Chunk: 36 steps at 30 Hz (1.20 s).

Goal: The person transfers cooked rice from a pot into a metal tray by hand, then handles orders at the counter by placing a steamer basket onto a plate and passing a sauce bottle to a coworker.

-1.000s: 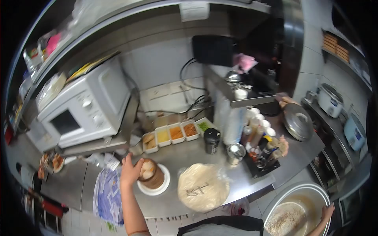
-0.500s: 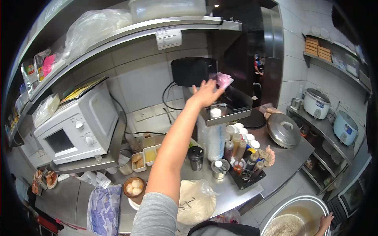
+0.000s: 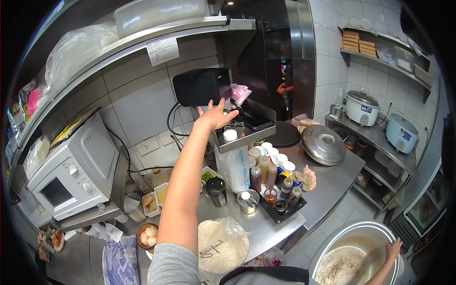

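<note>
My left hand (image 3: 216,116) is stretched forward with its fingers spread, over the left end of a small metal shelf (image 3: 254,136). It holds nothing that I can see. Just beyond its fingers are a black box-shaped device (image 3: 200,87) and a pink plastic bag (image 3: 241,93). Under the hand on the shelf lie a white-capped item (image 3: 230,135) and some small metal utensils (image 3: 232,125). At the lower right, my right hand (image 3: 393,249) is closed on the rim of a large metal pot (image 3: 327,247), which has cloudy, pale residue in its bottom.
Squeeze bottles (image 3: 263,166) stand in a black tray, near a lidded black cup (image 3: 217,191). A plastic bag of pale contents (image 3: 223,244) lies at the counter's front. The microwave (image 3: 71,166) is at left, a metal lid (image 3: 324,145) at right, rice cookers (image 3: 362,108) beyond.
The view has turned to the right, so the scene sits further left. My left hand has drawn slightly away from the pink bag, fingers still spread. My right hand stays on the pot rim.
</note>
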Available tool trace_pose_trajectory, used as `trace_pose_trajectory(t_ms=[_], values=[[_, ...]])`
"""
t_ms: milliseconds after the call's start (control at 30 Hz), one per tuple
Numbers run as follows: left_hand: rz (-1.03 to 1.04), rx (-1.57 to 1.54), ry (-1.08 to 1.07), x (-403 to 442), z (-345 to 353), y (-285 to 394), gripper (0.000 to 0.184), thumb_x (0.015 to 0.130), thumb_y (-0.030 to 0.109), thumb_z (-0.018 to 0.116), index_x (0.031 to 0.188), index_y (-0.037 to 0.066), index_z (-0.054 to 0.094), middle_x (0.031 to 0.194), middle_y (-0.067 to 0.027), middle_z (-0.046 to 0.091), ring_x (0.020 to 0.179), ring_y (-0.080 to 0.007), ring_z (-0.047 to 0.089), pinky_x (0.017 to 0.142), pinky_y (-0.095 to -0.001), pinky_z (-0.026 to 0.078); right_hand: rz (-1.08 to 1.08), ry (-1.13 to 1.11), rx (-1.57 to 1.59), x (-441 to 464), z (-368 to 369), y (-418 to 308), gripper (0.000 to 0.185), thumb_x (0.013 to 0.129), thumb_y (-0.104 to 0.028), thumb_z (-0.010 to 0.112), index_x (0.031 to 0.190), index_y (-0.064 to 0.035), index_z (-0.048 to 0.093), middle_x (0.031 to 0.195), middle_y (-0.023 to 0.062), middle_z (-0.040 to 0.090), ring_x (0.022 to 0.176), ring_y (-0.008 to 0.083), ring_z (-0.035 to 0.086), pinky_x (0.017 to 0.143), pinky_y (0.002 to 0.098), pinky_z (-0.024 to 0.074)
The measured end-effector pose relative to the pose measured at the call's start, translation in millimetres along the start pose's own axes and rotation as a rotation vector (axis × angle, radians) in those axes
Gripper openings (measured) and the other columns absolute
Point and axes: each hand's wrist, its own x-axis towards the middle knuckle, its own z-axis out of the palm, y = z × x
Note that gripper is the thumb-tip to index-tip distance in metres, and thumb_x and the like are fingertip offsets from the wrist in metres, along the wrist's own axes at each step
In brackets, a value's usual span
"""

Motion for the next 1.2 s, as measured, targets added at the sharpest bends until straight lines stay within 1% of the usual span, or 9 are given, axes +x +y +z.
trace_pose_trajectory(t_ms=[133,233,400,467,567,767,967,1067,1200], values=[[0.034,-0.002,-0.019,4,1,-5,0.089,0.079,0.069,0.035,0.142,0.01,0.014,0.142,-0.0125,0.03,0.137,-0.028,0.009,0.107,-0.0542,0.005,-0.007,-0.017,0.011,-1,-1,-11,0.07,0.066,-0.008,0.064,0.129,0.001,0.035,0.131,0.0319,0.033,0.117,0.0425,0.042,0.097,0.0396,0.0367],[0.012,-0.027,-0.007,1,0,-1,0.089,0.078,0.066,0.041,0.142,0.008,0.017,0.139,-0.0138,0.035,0.137,-0.0296,0.011,0.107,-0.0563,0.003,-0.015,0.001,0.013,8,9,-6,0.071,0.066,-0.007,0.064,0.13,0.0004,0.034,0.132,0.0315,0.032,0.116,0.0426,0.042,0.097,0.04,0.0368],[0.097,-0.065,0.111,-2,3,-3,0.09,0.078,0.063,0.045,0.142,0.009,0.015,0.138,-0.0137,0.036,0.137,-0.0293,0.01,0.107,-0.0565,0.003,-0.027,0.039,0.003,22,28,12,0.071,0.067,-0.007,0.066,0.13,0.0002,0.034,0.133,0.0308,0.031,0.116,0.0425,0.043,0.097,0.0402,0.0373],[0.112,-0.075,0.141,-2,4,-4,0.09,0.078,0.063,0.046,0.142,0.01,0.014,0.138,-0.0137,0.036,0.137,-0.029,0.01,0.107,-0.0565,0.003,-0.006,0.016,0.011,13,15,0,0.071,0.067,-0.007,0.066,0.13,-0.0001,0.034,0.133,0.0304,0.031,0.116,0.042,0.043,0.097,0.0398,0.0373],[0.06,-0.072,0.042,-2,1,-2,0.09,0.077,0.063,0.047,0.142,0.01,0.015,0.138,-0.0144,0.036,0.137,-0.0289,0.011,0.107,-0.0566,0.003,0.001,0.018,0.012,11,13,3,0.071,0.066,-0.007,0.066,0.13,-0.0003,0.034,0.133,0.0298,0.032,0.116,0.0416,0.043,0.097,0.0398,0.037],[0.036,-0.064,0.038,-1,3,-3,0.091,0.076,0.062,0.049,0.142,0.007,0.016,0.139,-0.0163,0.034,0.136,-0.0288,0.014,0.107,-0.0564,0.004,0.003,0.013,0.013,7,9,5,0.071,0.067,-0.007,0.067,0.13,-0.0006,0.034,0.133,0.0292,0.032,0.117,0.0413,0.042,0.097,0.04,0.0368],[0.034,-0.049,0.007,1,2,-3,0.093,0.075,0.061,0.051,0.142,0.007,0.017,0.139,-0.0162,0.034,0.136,-0.029,0.014,0.107,-0.0562,0.003,0.011,0.0,0.025,6,7,11,0.073,0.066,-0.007,0.067,0.13,-0.0007,0.034,0.133,0.0299,0.032,0.117,0.0414,0.042,0.097,0.0396,0.0369],[0.077,-0.062,0.071,-3,2,-2,0.093,0.074,0.061,0.052,0.142,0.007,0.017,0.139,-0.0164,0.033,0.136,-0.0294,0.013,0.107,-0.0563,0.003,0.009,0.025,0.028,8,9,15,0.073,0.066,-0.007,0.067,0.13,-0.0004,0.034,0.133,0.0303,0.032,0.116,0.0417,0.043,0.097,0.0396,0.0369],[0.043,-0.05,0.022,-2,0,-2,0.093,0.074,0.061,0.053,0.142,0.009,0.016,0.14,-0.017,0.033,0.136,-0.0293,0.013,0.107,-0.0565,0.004,0.016,0.0,0.044,0,0,10,0.072,0.067,-0.007,0.067,0.13,0.0005,0.034,0.133,0.0316,0.031,0.117,0.0422,0.042,0.097,0.0396,0.0367]])
